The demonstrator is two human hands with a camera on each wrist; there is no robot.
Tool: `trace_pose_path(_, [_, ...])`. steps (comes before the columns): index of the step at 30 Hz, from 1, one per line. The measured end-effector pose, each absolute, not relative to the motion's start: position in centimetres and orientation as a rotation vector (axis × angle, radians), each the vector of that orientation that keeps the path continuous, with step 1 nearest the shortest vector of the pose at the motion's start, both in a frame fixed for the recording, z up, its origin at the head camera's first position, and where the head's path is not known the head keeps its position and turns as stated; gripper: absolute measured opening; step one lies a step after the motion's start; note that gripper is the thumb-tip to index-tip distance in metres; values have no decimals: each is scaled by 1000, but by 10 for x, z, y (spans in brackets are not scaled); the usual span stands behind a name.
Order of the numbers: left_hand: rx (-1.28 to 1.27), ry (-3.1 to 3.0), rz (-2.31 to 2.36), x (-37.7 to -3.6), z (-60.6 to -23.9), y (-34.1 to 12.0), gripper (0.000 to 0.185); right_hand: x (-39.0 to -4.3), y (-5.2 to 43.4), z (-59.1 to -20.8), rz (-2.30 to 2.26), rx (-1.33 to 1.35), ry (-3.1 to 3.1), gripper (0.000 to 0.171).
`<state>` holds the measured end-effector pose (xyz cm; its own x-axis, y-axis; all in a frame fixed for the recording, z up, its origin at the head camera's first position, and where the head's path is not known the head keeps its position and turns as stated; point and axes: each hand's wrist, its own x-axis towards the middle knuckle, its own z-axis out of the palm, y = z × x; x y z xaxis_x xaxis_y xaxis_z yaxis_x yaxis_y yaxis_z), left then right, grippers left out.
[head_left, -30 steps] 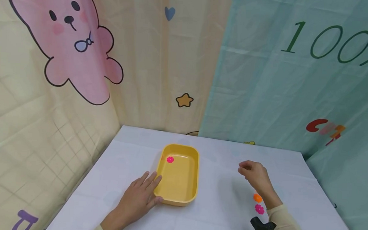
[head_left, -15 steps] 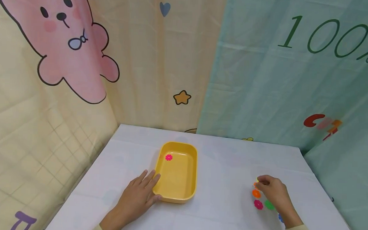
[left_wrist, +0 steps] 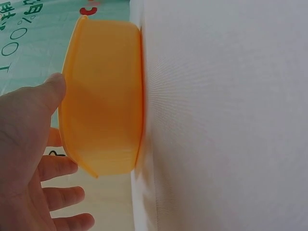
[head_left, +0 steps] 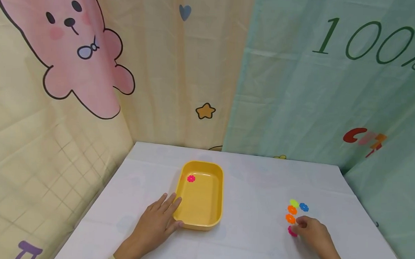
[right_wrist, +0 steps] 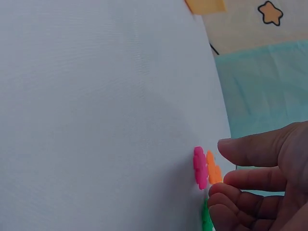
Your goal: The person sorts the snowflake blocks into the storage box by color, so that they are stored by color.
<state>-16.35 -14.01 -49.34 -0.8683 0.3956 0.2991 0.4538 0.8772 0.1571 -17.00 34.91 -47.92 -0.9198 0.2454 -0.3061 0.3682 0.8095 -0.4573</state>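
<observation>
A yellow tray [head_left: 204,221] stands on the white table, with one pink flower-shaped plastic disc [head_left: 191,179] inside. My left hand [head_left: 157,223] rests at the tray's near left rim with fingers extended; in the left wrist view its thumb touches the rim. To the right lie a yellow-green disc [head_left: 294,203], a blue disc [head_left: 304,207], two orange discs [head_left: 290,219] and a pink disc [head_left: 292,232]. Over the pink one hovers my right hand [head_left: 313,234], thumb and index finger apart with nothing seen between them. A green disc [right_wrist: 207,219] shows below its fingers in the right wrist view.
The white table [head_left: 250,192] meets a beige curtain [head_left: 161,86] and a green curtain [head_left: 297,102] at the back. Open tabletop lies between the tray and the loose discs.
My right hand has moved from mid-table to the right, then nearer along the discs, uncovering the yellow-green and blue ones. My left hand stays at the tray.
</observation>
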Motion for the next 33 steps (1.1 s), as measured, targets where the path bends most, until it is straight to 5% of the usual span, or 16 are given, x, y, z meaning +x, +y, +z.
trace_pose_path(15, [-632,-2769,-368,-161,-494,-139,73,-164,337,-490,-649,437,2850,33])
trace_pose_path(33, [-639,-2758,-356,-162,-495,-140,72,-167,342,-489,-729,452,2738,31])
